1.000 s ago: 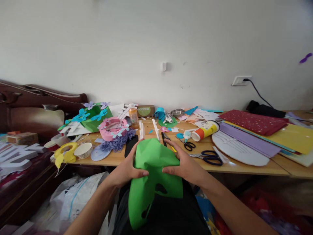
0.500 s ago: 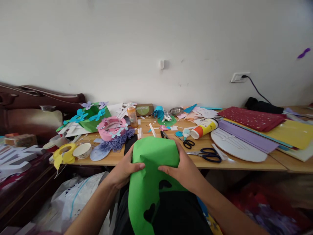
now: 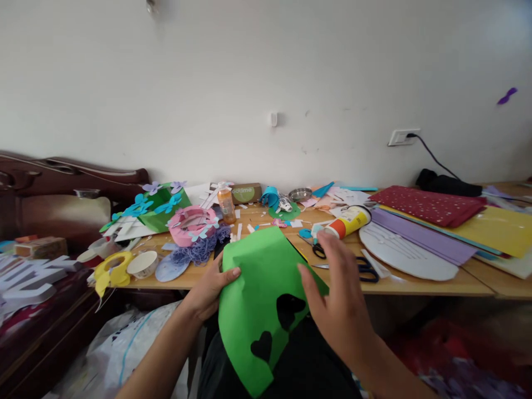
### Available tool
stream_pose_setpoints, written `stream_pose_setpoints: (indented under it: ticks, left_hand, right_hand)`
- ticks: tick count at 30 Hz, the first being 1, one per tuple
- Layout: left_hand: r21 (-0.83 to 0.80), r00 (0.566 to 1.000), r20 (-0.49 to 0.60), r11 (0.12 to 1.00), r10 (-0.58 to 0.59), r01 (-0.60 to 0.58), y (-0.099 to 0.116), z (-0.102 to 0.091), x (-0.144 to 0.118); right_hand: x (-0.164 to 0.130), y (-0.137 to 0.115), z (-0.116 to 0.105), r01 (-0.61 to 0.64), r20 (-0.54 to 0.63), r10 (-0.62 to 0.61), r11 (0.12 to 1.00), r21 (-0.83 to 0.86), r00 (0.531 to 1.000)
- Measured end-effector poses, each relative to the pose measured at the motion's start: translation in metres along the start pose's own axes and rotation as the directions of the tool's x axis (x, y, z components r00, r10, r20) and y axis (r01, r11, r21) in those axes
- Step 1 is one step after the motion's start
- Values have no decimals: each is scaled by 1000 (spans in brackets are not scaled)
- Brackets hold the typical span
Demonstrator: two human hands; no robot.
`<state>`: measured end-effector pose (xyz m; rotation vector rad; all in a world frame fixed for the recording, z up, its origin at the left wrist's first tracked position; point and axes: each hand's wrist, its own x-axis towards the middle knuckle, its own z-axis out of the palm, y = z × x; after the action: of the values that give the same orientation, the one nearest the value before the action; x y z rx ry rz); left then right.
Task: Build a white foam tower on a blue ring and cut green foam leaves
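A bent sheet of green paper (image 3: 253,277) with dark heart-shaped cut-outs rests over my lap, tilted. My left hand (image 3: 211,291) grips its left edge, thumb on the front face and fingers hidden behind. Raised beside the paper's right side is my right hand (image 3: 332,288), holding nothing, its thumb and fingers apart. Past those fingers lie dark-handled scissors (image 3: 368,269) and a yellow and red tube container (image 3: 349,220), both partly covered by the hand or close to it.
The wooden table (image 3: 440,285) carries a pink paper ring (image 3: 187,235), purple yarn (image 3: 203,249), an orange bottle (image 3: 226,205), a white cup (image 3: 143,265) and a yellow paper cut-out (image 3: 112,271). To the right are a white disc (image 3: 403,255) and stacked coloured sheets (image 3: 428,205).
My right hand has let go of the green paper and lifted off to the right. The paper's folded top has opened out, while my left hand keeps its hold.
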<state>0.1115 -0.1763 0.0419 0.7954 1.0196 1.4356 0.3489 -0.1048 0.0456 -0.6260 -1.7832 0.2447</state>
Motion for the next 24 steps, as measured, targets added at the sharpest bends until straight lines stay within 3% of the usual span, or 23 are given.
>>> stream_pose_setpoints:
  ticks: [1, 2, 4, 6, 9, 12, 15, 18, 21, 24]
  left_hand:
    - [4, 1000, -11, 1000, 10, -10, 0, 3, -1]
    - [4, 1000, -11, 1000, 19, -19, 1, 7, -3]
    - [-4, 1000, 9, 1000, 28, -28, 2, 15, -7]
    - [-12, 1000, 16, 1000, 27, -27, 3, 22, -10]
    - [-28, 999, -31, 999, 27, -28, 6, 27, -13]
    - [-44, 993, -106, 997, 51, -56, 5, 25, -11]
    - [-56, 968, -210, 987, 136, -151, -1, 22, -9]
    - [-61, 892, -354, 945, 280, -320, -12, 21, -7]
    - [-29, 793, -464, 888, 395, -459, -25, 23, -6]
    - [6, 724, -516, 847, 458, -532, -36, 26, -6]
  right_hand:
    - [1, -10, -6, 164, 41, -161, 982, -93, 986]
    - [3, -18, -10, 290, 163, -269, 949, -125, 949]
    - [7, -28, -10, 414, 391, -339, 902, -124, 856]
    - [13, -24, 0, 403, 483, -286, 902, -157, 828]
    - [18, -4, 20, 343, 491, -215, 921, -187, 844]
    - [15, 10, 30, 290, 447, -186, 941, -176, 875]
    - [5, 6, 23, 223, 265, -156, 943, -248, 952]
    - [-10, -13, 4, 165, 71, -155, 970, -176, 985]
    - [-30, -29, -12, 111, 2, -111, 994, 22, 994]
    - [-49, -30, -16, 182, -46, -182, 983, -3, 982]
